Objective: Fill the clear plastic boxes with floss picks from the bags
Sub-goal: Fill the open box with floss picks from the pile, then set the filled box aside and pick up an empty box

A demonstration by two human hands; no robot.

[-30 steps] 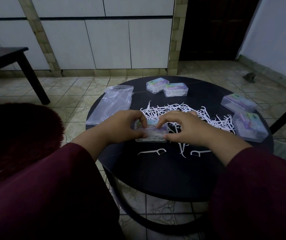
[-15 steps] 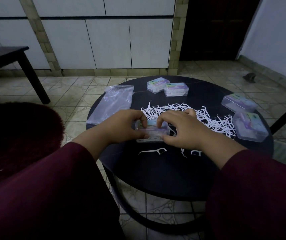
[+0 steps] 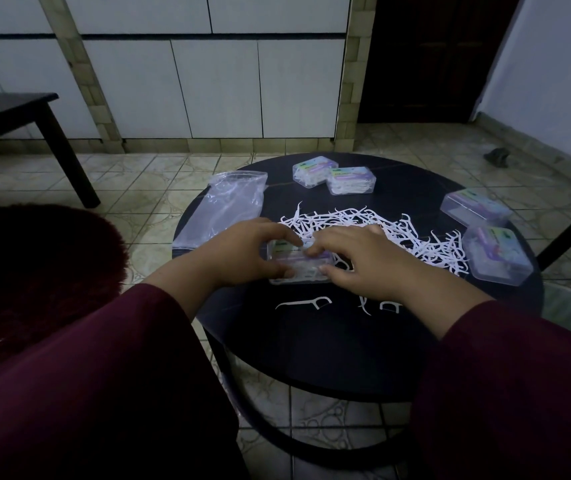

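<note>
A clear plastic box [image 3: 299, 268] with a purple label lies on the round black table [image 3: 346, 348], white floss picks inside it. My left hand [image 3: 242, 254] grips its left end, thumb at the front edge and fingers curled over the top. My right hand [image 3: 360, 261] holds its right end, fingertips on the lid and thumb at the front. Behind the hands spreads a loose pile of white floss picks [image 3: 398, 233]. An emptied clear bag [image 3: 223, 209] lies at the table's left edge.
Two filled boxes [image 3: 332, 176] sit at the table's far side and two more clear boxes [image 3: 488, 237] at the right. A few stray picks [image 3: 306, 303] lie in front of the held box. A dark stool [image 3: 34, 258] stands at the left, a dark table [image 3: 17, 109] beyond.
My right hand has shifted slightly left and down over the box lid. The box stays in place between both hands.
</note>
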